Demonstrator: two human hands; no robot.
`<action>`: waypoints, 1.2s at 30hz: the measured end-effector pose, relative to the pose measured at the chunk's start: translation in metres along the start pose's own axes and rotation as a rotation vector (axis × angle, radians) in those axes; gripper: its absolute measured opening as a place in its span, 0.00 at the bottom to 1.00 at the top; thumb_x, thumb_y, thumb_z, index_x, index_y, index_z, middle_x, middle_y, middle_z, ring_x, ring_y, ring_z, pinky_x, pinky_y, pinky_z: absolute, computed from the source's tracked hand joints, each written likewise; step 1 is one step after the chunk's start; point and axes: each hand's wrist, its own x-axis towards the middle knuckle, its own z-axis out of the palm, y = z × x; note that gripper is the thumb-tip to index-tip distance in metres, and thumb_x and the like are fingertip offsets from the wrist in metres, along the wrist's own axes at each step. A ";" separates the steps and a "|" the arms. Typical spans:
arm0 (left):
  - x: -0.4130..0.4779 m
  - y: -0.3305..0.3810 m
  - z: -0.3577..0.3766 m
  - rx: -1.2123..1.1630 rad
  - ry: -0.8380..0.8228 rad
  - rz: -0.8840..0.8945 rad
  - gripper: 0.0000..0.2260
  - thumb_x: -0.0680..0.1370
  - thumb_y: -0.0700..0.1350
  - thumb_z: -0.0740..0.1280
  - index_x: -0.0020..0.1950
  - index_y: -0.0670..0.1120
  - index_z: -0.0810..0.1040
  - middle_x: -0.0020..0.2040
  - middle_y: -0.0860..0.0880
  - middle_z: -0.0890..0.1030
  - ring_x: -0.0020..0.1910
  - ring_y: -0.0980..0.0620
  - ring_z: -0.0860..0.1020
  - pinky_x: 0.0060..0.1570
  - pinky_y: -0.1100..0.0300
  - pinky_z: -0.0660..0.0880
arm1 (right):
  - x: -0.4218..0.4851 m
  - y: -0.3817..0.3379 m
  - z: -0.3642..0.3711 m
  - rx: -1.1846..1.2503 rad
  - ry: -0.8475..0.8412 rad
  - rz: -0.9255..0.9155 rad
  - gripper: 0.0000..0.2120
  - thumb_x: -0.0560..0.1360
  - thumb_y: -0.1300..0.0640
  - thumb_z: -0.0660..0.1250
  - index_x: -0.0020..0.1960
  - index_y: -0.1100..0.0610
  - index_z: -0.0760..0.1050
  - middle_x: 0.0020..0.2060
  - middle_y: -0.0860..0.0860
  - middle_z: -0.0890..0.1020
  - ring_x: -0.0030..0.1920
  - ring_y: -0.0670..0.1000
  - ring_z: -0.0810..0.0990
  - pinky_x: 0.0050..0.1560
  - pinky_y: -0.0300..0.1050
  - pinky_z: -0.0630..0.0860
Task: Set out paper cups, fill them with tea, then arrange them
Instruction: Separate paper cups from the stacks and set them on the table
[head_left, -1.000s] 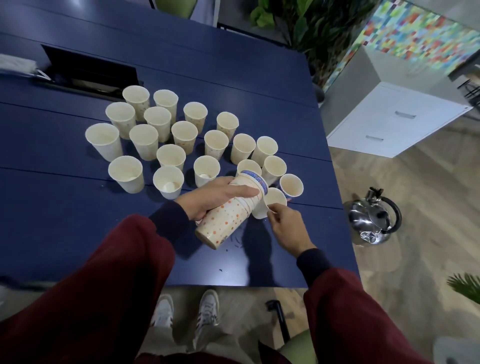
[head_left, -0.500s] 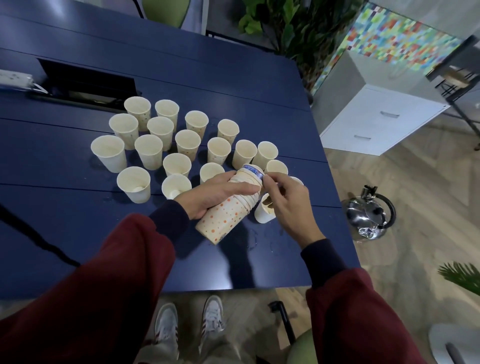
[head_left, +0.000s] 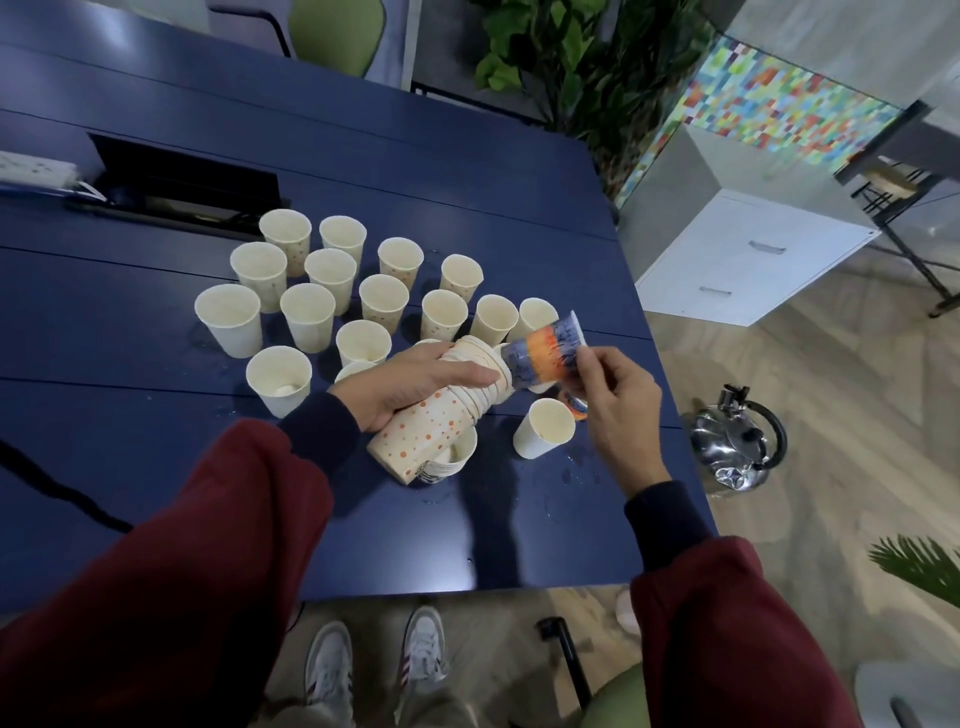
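Our left grip (head_left: 410, 387) is wrapped round the stack of nested cups (head_left: 431, 431), thumb lying along its upper side. Our right grip (head_left: 618, 410) pinches a printed cup (head_left: 545, 353) by its rim end, just off the stack's mouth.

Under both lies the blue bench (head_left: 104, 389), and we hold the stack over it. Beyond and to the left of the stack, the set-out cups (head_left: 384, 299) stand upright and close together in loose rows. To the stack's right, off the bench and down on the floor, sits a steel kettle (head_left: 737, 441), well apart from everything else.

The stack's long axis runs from its dotted base, near us on the left, up to its mouth on the far right. The printed cup lies on that same line, past the mouth, with its open end pointing away from the stack. We cannot tell whether its base is clear of the stack's mouth or just inside it. We judge the right grip is the one to act, drawing the cup straight along that axis.

A lone cup (head_left: 545, 428) stands upright just right of the stack, and another cup (head_left: 460, 457) sits beneath its base. Water drops (head_left: 571, 470) speckle the bench to the stack's near right.
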 end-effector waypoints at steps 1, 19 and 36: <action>-0.001 0.000 -0.003 -0.014 0.007 -0.002 0.12 0.77 0.45 0.72 0.60 0.46 0.80 0.47 0.45 0.85 0.42 0.50 0.83 0.40 0.58 0.80 | -0.002 0.005 0.000 -0.046 0.006 -0.010 0.10 0.83 0.55 0.65 0.47 0.57 0.81 0.38 0.52 0.85 0.39 0.49 0.83 0.41 0.47 0.81; -0.001 -0.008 -0.022 0.012 0.044 -0.039 0.13 0.76 0.48 0.73 0.59 0.49 0.80 0.44 0.49 0.86 0.40 0.52 0.84 0.38 0.59 0.79 | -0.027 0.060 0.050 -0.443 -0.500 0.062 0.13 0.81 0.61 0.65 0.64 0.59 0.79 0.54 0.57 0.85 0.53 0.57 0.83 0.55 0.45 0.75; 0.010 0.009 0.010 0.042 -0.144 -0.063 0.20 0.75 0.50 0.74 0.62 0.40 0.80 0.55 0.35 0.83 0.55 0.34 0.83 0.57 0.43 0.80 | -0.013 -0.024 0.013 0.024 -0.361 0.075 0.15 0.85 0.56 0.61 0.46 0.64 0.79 0.34 0.51 0.79 0.31 0.47 0.78 0.36 0.39 0.75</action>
